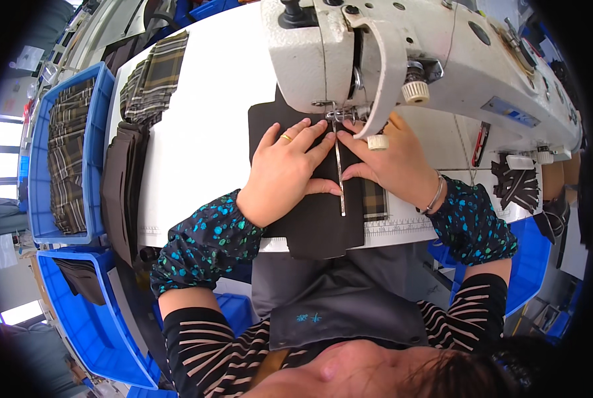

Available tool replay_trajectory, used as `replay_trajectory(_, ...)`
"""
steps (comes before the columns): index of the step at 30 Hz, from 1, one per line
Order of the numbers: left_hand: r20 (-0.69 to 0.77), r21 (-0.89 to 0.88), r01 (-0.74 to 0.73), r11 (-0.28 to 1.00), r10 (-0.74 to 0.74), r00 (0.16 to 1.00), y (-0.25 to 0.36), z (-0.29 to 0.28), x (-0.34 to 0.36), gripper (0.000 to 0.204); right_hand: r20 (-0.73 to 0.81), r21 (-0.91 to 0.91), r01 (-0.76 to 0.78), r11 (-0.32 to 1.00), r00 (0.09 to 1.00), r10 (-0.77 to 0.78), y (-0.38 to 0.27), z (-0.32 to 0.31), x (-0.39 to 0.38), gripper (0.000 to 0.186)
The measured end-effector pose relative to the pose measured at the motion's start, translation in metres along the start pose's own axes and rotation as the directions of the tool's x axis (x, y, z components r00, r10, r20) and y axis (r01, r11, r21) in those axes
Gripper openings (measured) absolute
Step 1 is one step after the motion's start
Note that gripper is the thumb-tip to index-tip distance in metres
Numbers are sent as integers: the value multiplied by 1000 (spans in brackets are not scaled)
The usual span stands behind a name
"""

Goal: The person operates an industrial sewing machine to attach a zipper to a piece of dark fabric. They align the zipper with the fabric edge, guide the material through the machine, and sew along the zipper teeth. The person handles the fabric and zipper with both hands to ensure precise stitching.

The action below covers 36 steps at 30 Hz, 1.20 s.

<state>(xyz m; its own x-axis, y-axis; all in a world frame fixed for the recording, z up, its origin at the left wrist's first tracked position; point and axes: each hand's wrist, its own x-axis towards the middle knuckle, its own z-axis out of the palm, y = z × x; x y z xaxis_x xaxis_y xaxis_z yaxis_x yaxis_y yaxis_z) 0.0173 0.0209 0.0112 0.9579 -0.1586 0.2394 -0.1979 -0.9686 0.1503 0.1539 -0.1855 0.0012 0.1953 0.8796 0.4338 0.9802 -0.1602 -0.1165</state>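
A dark brown fabric piece [323, 229] lies under the sewing machine's presser foot [336, 117] and reaches over the table's front edge. Down its middle runs a narrow silvery strip [339, 169], perhaps a zipper; its exact kind is hard to tell. My left hand [286, 169] rests flat on the fabric left of the strip, fingers spread toward the needle area and thumb tip at the strip. On the strip's other side, my right hand [396, 159] presses down with thumb and forefinger apart. Its other fingertips are partly hidden behind the machine's curved guard [386, 73]. Plaid fabric [375, 200] shows beneath.
At the left stand a blue bin [99, 156] of plaid pieces and a lower blue bin [101, 325]. Plaid stacks [157, 73] and dark brown pieces [125, 172] lie along the table's left side. A red cutter [481, 144] and dark scraps [514, 186] lie at right.
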Motion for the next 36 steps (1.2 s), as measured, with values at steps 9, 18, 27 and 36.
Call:
replay_trajectory(9,-19,-94,27,995,-29,999,1,2,-5,79,51,-59,-23,998,998,26,-1,-1,-2,68)
replay_trajectory(18,23,-58,13,998,-12,1000,28,-3,-32,84,226,24,3,1000,974,-8,-34,-23,-28,82)
replay_trajectory(27,12,-15,-18,1000,19,1000,3,1,-6,84,176,-1,-13,1000,984,13,-12,-9,-9,79)
replay_trajectory(36,85,-98,75,992,-67,994,-5,-2,11,81,113,60,-46,997,993,39,4,-1,-2,65)
